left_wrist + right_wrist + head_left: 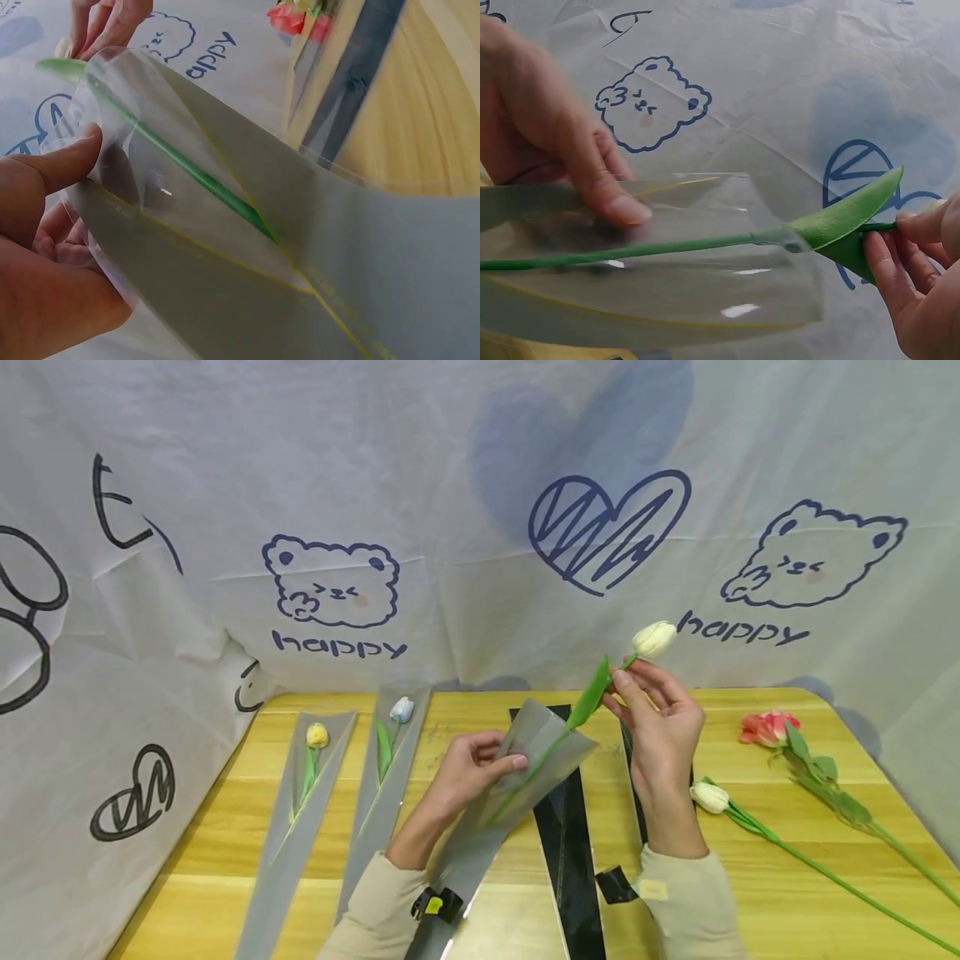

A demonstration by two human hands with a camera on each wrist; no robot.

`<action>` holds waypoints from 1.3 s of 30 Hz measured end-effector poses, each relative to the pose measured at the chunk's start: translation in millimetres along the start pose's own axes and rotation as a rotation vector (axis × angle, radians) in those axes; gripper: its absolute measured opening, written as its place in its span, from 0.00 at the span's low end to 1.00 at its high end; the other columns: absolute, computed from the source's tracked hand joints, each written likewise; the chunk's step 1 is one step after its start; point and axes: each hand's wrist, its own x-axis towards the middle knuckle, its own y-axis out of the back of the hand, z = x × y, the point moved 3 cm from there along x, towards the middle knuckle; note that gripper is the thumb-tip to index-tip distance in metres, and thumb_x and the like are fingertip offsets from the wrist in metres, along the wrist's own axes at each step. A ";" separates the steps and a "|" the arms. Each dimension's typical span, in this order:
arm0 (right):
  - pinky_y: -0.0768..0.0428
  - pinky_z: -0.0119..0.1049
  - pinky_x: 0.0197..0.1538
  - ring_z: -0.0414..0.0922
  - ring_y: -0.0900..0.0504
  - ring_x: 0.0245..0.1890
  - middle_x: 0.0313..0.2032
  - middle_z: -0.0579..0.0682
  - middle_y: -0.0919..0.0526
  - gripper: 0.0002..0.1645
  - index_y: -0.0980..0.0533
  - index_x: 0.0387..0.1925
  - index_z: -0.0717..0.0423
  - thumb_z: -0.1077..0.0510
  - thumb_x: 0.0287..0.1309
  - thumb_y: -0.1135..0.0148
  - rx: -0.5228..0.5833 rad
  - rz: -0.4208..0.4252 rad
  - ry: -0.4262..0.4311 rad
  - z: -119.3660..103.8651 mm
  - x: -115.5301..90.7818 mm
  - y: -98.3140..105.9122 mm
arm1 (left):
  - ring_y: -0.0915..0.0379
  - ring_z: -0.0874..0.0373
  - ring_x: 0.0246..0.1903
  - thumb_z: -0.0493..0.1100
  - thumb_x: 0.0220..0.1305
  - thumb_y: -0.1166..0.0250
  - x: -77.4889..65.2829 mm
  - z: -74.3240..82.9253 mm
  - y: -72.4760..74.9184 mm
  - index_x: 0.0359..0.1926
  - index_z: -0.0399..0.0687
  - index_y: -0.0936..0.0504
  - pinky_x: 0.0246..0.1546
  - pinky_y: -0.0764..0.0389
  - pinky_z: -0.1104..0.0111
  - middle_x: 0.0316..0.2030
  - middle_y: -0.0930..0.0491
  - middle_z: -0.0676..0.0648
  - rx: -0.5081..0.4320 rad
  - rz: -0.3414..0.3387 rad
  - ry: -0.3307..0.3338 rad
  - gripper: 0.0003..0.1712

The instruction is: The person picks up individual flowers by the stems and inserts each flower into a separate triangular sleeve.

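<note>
My right hand (663, 727) pinches the stem of a white tulip (654, 639) just below its bloom. The tulip's green leaf (847, 214) stands out at the mouth of a grey translucent flower sleeve (480, 827), and its stem (187, 166) runs down inside. With thumb and fingers, my left hand (468, 772) grips the sleeve's edge near that opening. Sleeve and flower are held tilted above the table, bloom up to the right. The stem's lower end passes out of sight behind the sleeve's grey part in the left wrist view.
On the left lie a sleeved yellow tulip (317, 736) and a sleeved pale blue tulip (402, 710). Black sleeves (573, 860) lie under my arms. Another white tulip (709, 797) and a pink flower (770, 727) rest on the wooden table (795, 877) at right. A printed cloth (450, 510) hangs behind.
</note>
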 end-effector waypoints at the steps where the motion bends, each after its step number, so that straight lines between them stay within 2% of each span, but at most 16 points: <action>1: 0.14 0.40 0.41 0.47 0.10 0.38 0.40 0.57 0.14 0.19 0.20 0.49 0.74 0.68 0.57 0.26 -0.002 -0.001 0.009 -0.3 -0.5 -0.3 | 0.18 0.62 0.32 0.35 0.65 0.29 1.2 1.0 -2.3 0.47 0.31 0.15 0.32 0.21 0.71 0.39 0.12 0.39 -0.002 -0.003 -0.002 0.13; 9: 0.14 0.42 0.40 0.49 0.11 0.38 0.39 0.59 0.15 0.17 0.20 0.48 0.74 0.70 0.58 0.27 -0.029 -0.014 0.082 -3.9 -1.6 -0.1 | 0.22 0.62 0.29 0.35 0.65 0.29 6.1 7.9 -18.0 0.45 0.31 0.15 0.30 0.23 0.72 0.36 0.12 0.40 -0.030 -0.014 -0.023 0.11; 16: 0.14 0.39 0.36 0.47 0.11 0.33 0.36 0.59 0.13 0.16 0.19 0.47 0.73 0.70 0.57 0.27 -0.097 -0.024 0.158 -8.2 -2.6 -1.4 | 0.18 0.61 0.31 0.36 0.65 0.29 16.7 19.3 -33.2 0.46 0.32 0.16 0.32 0.20 0.70 0.40 0.12 0.39 -0.069 -0.010 -0.044 0.12; 19: 0.14 0.37 0.37 0.45 0.11 0.32 0.35 0.56 0.12 0.16 0.18 0.46 0.71 0.67 0.57 0.26 -0.182 -0.012 0.182 -11.6 -2.7 0.2 | 0.18 0.62 0.31 0.36 0.66 0.29 22.3 23.9 -40.0 0.45 0.31 0.16 0.32 0.20 0.70 0.41 0.12 0.37 -0.055 -0.004 -0.072 0.12; 24: 0.16 0.29 0.43 0.40 0.12 0.35 0.37 0.49 0.11 0.15 0.15 0.46 0.65 0.60 0.59 0.25 -0.426 -0.001 0.239 -19.7 -1.6 5.5 | 0.19 0.63 0.31 0.36 0.66 0.29 27.4 29.8 -47.3 0.46 0.31 0.16 0.33 0.20 0.71 0.41 0.12 0.36 -0.022 0.003 -0.094 0.12; 28: 0.22 0.24 0.39 0.37 0.14 0.36 0.36 0.48 0.10 0.14 0.14 0.44 0.61 0.59 0.58 0.23 -0.517 -0.030 0.264 -20.9 -3.0 5.3 | 0.18 0.62 0.31 0.36 0.66 0.29 24.7 29.8 -45.9 0.46 0.31 0.16 0.34 0.20 0.70 0.41 0.12 0.37 -0.042 0.007 -0.082 0.12; 33: 0.36 0.27 0.26 0.38 0.17 0.34 0.32 0.43 0.10 0.12 0.13 0.41 0.61 0.61 0.56 0.22 -0.529 -0.081 0.264 -19.8 -4.7 1.9 | 0.16 0.59 0.33 0.35 0.66 0.29 21.7 29.9 -41.4 0.48 0.32 0.16 0.35 0.18 0.69 0.41 0.12 0.37 -0.084 0.006 -0.086 0.13; 39: 0.34 0.29 0.30 0.38 0.19 0.32 0.31 0.41 0.11 0.11 0.13 0.40 0.63 0.61 0.56 0.22 -0.531 -0.145 0.210 -18.4 -8.6 -1.0 | 0.17 0.62 0.32 0.35 0.66 0.29 19.1 31.3 -35.6 0.47 0.31 0.16 0.34 0.18 0.70 0.41 0.12 0.37 -0.099 0.009 -0.083 0.12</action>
